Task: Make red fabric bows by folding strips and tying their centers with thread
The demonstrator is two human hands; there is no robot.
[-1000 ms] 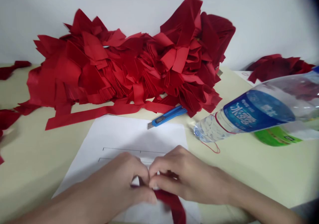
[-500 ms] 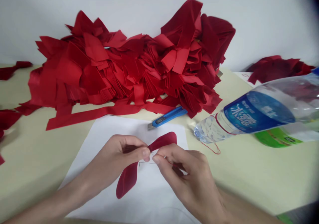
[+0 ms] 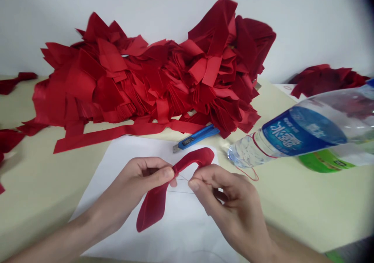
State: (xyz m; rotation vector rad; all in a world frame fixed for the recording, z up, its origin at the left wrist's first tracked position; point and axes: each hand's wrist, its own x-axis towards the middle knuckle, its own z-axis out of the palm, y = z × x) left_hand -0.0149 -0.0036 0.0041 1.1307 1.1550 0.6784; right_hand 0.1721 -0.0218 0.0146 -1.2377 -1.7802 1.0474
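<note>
Red fabric strip (image 3: pixel 154 204) looped, pinched narrow by left hand (image 3: pixel 137 185) fingers; right hand (image 3: pixel 230 200) fingers pinching thin thread (image 3: pixel 183 178)

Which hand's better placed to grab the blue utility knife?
Right hand, probably: its fingers appear to pinch only a thin thread, while the left hand grips the red fabric strip. The blue utility knife lies ahead of both.
</note>
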